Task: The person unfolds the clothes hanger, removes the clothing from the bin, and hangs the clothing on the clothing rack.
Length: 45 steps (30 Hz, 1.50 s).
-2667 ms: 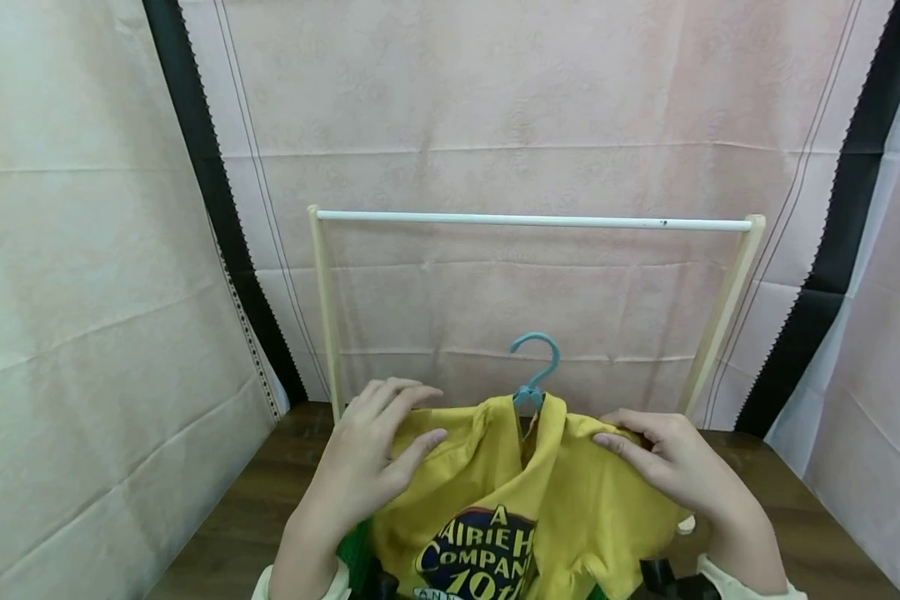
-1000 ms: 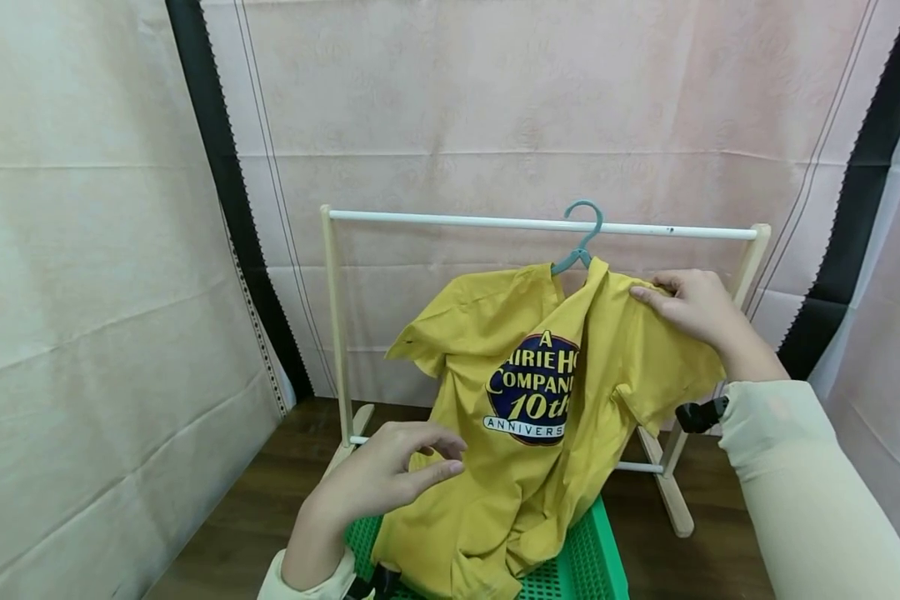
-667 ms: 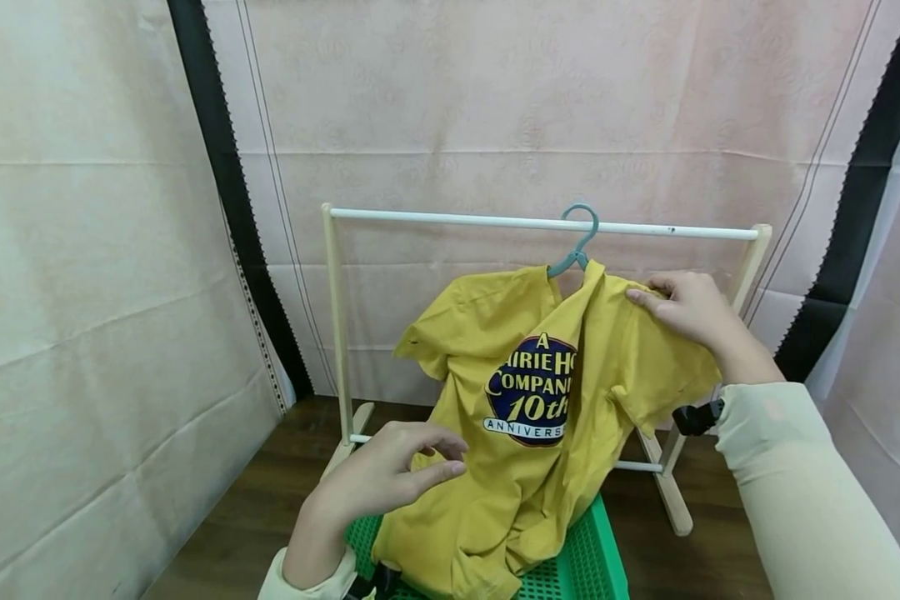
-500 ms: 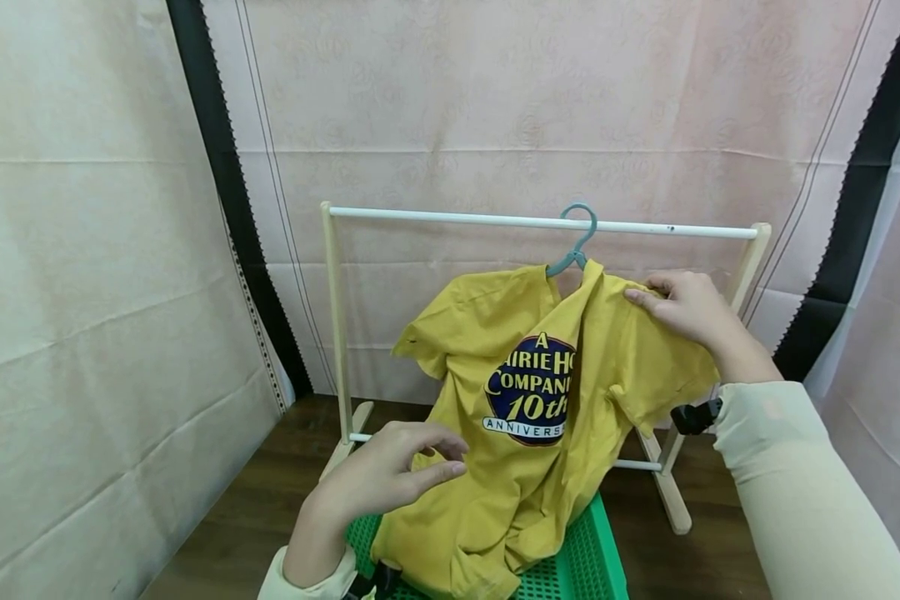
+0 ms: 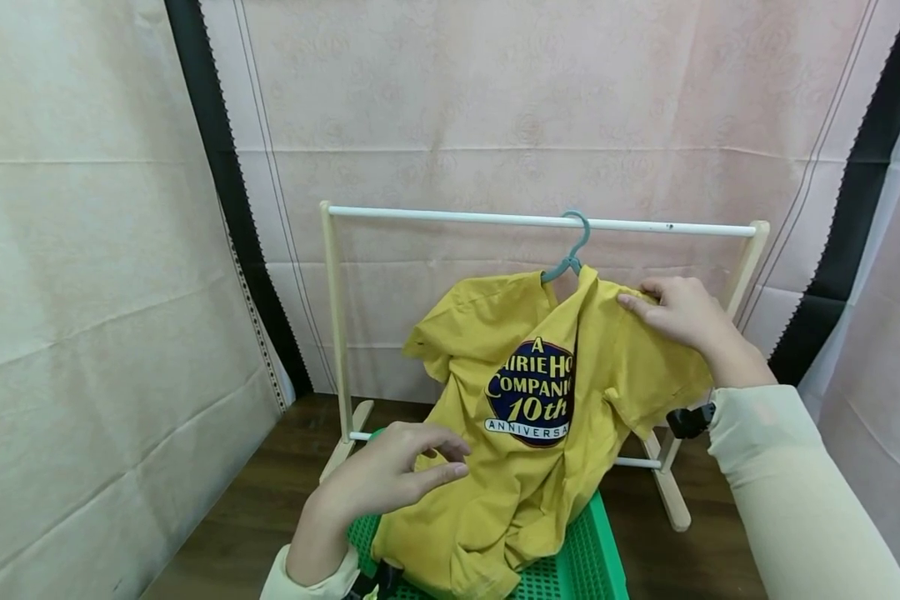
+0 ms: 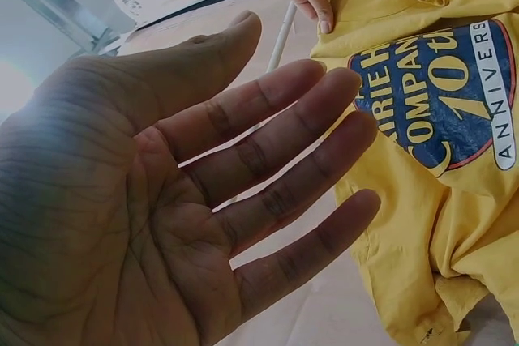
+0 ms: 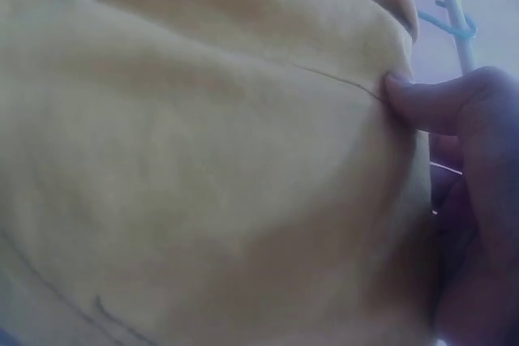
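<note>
A yellow short-sleeved T-shirt (image 5: 525, 483) with a dark blue round print hangs on a blue clothes hanger (image 5: 574, 250). The hanger's hook is at the white rail of a garment rack (image 5: 450, 216), and in the right wrist view the hook (image 7: 464, 30) looks looped round the rail. With thumb and fingers my right hand (image 5: 686, 317) pinches the shirt's shoulder, the fingers partly hidden behind the cloth. My left hand (image 5: 401, 471) hovers in front of the shirt's lower left side. Its palm (image 6: 154, 232) and loosely bent fingers hold nothing in the left wrist view.
A green perforated basket (image 5: 603, 542) stands under the shirt, whose hem hangs into or over it. The rack's wooden feet (image 5: 673, 496) rest on a dark wooden table (image 5: 232, 533). Pale cloth walls (image 5: 435, 83) enclose the back and sides.
The right hand has lifted the shirt and hanger up to the rail. The left hand has left the shoulder and dropped lower. Lately the hook has shifted slightly down and left.
</note>
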Available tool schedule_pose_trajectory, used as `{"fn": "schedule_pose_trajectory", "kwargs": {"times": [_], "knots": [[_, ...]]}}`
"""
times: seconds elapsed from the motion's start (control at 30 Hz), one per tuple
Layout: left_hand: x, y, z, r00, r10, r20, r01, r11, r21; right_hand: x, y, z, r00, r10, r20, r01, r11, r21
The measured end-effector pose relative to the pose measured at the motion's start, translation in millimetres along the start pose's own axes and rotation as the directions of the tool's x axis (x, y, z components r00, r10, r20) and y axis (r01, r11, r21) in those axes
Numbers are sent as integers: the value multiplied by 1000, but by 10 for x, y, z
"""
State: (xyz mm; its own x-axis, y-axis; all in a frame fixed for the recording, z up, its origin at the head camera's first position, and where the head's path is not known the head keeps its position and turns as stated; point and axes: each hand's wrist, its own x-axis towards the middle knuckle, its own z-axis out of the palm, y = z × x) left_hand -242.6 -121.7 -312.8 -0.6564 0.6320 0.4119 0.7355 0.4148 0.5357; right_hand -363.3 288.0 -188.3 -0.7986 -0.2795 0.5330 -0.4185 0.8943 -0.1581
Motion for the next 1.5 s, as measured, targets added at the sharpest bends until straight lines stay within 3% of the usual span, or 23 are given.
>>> {"fn": "schedule_pose_trajectory", "kwargs": {"times": [0.33, 0.73, 0.97, 1.33, 1.43, 1.5], "knots": [[11, -1, 15, 1000, 8, 8, -8, 1000, 9, -50, -107, -23, 998, 61, 7, -61, 998, 17], [7, 17, 11, 999, -17, 33, 16, 1000, 10, -212, -384, -48, 985, -82, -149, 92, 994, 61], [4, 30, 10, 999, -24, 37, 24, 1000, -2, -308, -523, 11, 948, -205, -242, 226, 972, 62], [11, 28, 7, 1000, -13, 15, 13, 1000, 14, -502, -647, 199, 853, -409, -325, 447, 893, 48], [-18, 24, -12, 999, -25, -28, 26, 998, 63, -602, -678, 303, 846, -443, -298, 483, 872, 75], [-40, 18, -31, 997, -46, -63, 52, 993, 108, -681, -683, 393, 857, -448, -254, 485, 868, 106]]}}
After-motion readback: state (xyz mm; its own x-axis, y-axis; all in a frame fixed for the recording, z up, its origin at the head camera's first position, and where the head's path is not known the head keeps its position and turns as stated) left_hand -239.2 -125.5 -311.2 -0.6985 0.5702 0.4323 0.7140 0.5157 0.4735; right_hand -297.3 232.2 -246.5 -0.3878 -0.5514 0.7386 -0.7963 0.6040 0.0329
